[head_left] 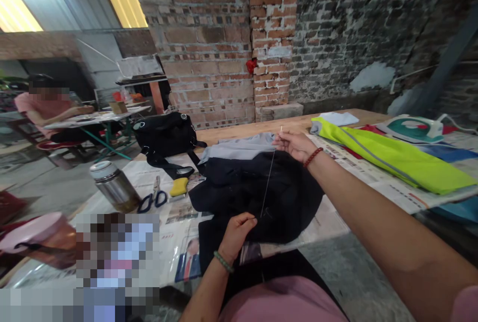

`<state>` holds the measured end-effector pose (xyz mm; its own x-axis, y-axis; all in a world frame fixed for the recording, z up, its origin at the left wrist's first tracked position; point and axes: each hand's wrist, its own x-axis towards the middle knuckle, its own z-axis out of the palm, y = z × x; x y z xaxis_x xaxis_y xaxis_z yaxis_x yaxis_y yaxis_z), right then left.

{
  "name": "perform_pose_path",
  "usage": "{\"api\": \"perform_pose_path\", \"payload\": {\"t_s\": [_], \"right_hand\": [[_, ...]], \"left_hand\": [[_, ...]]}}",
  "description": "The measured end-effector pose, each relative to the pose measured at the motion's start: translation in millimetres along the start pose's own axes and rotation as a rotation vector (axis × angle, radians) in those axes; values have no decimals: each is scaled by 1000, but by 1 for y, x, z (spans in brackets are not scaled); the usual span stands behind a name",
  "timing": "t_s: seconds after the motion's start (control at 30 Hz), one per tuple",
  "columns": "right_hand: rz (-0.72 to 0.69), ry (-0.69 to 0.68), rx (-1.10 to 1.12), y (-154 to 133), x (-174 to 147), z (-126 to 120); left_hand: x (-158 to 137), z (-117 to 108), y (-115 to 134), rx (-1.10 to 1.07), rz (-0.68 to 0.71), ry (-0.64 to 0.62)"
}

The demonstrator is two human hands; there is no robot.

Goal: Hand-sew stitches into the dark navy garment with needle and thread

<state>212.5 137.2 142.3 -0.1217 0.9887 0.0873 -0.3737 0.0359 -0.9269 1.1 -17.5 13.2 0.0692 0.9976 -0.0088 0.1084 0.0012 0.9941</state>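
A dark garment (257, 182) lies spread over the newspaper-covered table in front of me. At its near edge my left hand (239, 230) is closed, pinching the dark fabric between thumb and forefinger. Raised over the garment's far side, my right hand (293, 145) pinches a needle (281, 130), whose bright tip sticks up above the fingers. A pale thread (268, 182) runs taut from that hand down to the cloth beside my left hand. Light grey fabric (239, 148) lies just behind the dark garment.
Scissors (153, 198), a yellow block (179, 187), a steel flask (114, 185) and a black bag (166, 135) stand to the left. To the right lie a folded neon-yellow garment (388, 155) and an iron (414, 129). Another person (41, 108) sits at a far table.
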Motion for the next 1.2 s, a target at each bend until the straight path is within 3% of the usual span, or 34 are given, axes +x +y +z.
{"api": "perform_pose_path", "payload": {"t_s": [0.4, 0.7, 0.97, 1.2], "right_hand": [[-290, 224, -53, -6, 14, -1], [-344, 166, -169, 23, -16, 2], [-499, 307, -218, -4, 5, -14], [-562, 420, -242, -5, 5, -23]], "left_hand": [[0, 0, -1, -4, 9, 6], [0, 1, -2, -16, -7, 44], [0, 0, -1, -12, -10, 42], [1, 0, -4, 7, 9, 50]]}}
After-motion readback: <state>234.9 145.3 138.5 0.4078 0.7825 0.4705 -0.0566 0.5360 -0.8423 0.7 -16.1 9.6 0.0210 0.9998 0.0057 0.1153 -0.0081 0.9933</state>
